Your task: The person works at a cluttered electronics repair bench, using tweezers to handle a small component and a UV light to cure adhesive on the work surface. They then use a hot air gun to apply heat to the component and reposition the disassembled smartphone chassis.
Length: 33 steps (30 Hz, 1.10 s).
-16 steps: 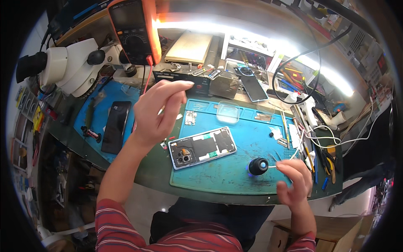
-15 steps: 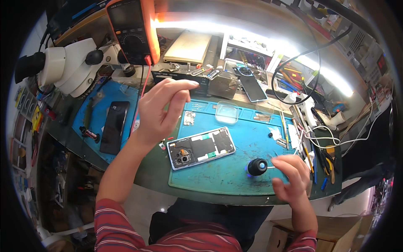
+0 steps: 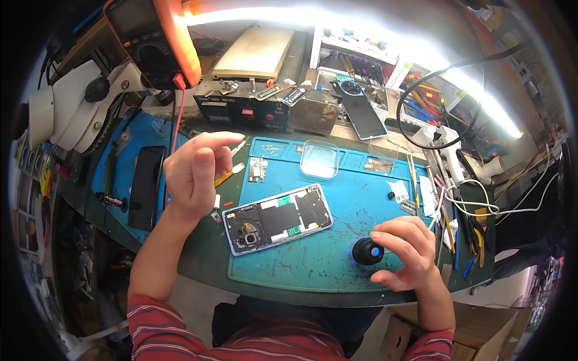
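My right hand (image 3: 409, 256) is open, with thumb and fingers spread beside a short black cylinder (image 3: 367, 251) that has a lit blue button on top and a blue-violet glow at its base. The index fingertip is over or against its rim; I cannot tell which. An opened smartphone (image 3: 278, 219) lies left of it on the blue work mat (image 3: 313, 271), with camera modules, black film and green strips exposed. My left hand (image 3: 195, 171) is raised left of the phone, index finger stretched out, other fingers curled, nothing visible in it.
An orange multimeter (image 3: 158, 48) and a white microscope (image 3: 72, 108) stand at the back left. A dark phone (image 3: 147, 188) lies below them. Behind the mat are a clear plastic box (image 3: 320, 160) and another phone (image 3: 363, 114). Pliers (image 3: 478, 237) and cables lie right.
My right hand has moved left to the black cylinder. The left hand is lower and further left in view, its fingers more curled. The whole view has shifted slightly.
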### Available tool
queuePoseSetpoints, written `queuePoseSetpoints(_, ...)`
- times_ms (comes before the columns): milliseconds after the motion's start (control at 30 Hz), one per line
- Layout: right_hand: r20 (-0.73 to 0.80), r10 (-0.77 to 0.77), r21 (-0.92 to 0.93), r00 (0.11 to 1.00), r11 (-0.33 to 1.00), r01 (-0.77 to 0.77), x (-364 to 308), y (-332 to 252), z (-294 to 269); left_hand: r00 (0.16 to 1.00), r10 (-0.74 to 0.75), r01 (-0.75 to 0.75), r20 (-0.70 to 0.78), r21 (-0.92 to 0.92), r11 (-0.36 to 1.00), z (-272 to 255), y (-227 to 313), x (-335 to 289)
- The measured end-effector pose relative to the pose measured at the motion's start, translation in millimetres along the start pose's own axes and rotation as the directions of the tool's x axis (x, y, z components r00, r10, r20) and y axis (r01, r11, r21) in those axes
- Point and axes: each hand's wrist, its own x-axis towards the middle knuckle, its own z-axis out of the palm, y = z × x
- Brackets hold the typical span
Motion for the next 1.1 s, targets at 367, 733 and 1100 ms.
queuePoseSetpoints(367, 0.159, 0.056, 0.005, 0.986, 0.998, -0.057, 5.7, 2.4, -3.7, 1.000, 0.030, -0.031, 0.008, 0.138, 0.990, -1.8, 7.9, -5.4)
queuePoseSetpoints(733, 0.305, 0.098, -0.059, 0.947, 0.995, -0.084, 5.6, -2.4, -2.3, 0.994, 0.108, -0.105, -0.018, 0.123, 0.987, 0.1, 6.7, -1.8)
queuePoseSetpoints(1100, 0.298, 0.092, -0.076, 0.950, 0.995, -0.072, 5.8, -3.2, -0.1, 0.991, 0.105, -0.093, -0.086, 0.133, 0.987, -5.9, 2.8, -3.5)
